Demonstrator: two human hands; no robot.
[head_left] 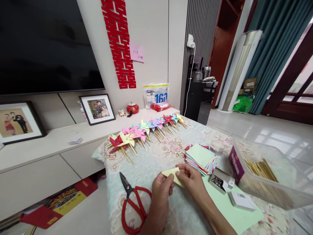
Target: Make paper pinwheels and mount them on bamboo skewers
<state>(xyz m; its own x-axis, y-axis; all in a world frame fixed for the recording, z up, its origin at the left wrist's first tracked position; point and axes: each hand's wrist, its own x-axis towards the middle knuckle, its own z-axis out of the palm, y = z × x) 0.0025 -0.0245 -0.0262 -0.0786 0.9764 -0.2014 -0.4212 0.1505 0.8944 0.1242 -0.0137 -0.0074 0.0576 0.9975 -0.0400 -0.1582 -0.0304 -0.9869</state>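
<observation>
Both hands, the left hand (161,186) and the right hand (189,178), pinch a thin pale-yellow paper square (173,175) over the floral-cloth surface (156,160), beside red-handled scissors (133,205) and stacked coloured paper (201,158).

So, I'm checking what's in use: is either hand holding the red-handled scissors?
No, the red-handled scissors lie on the floral tablecloth while the left hand and right hand pinch a pale yellow paper square.
</observation>
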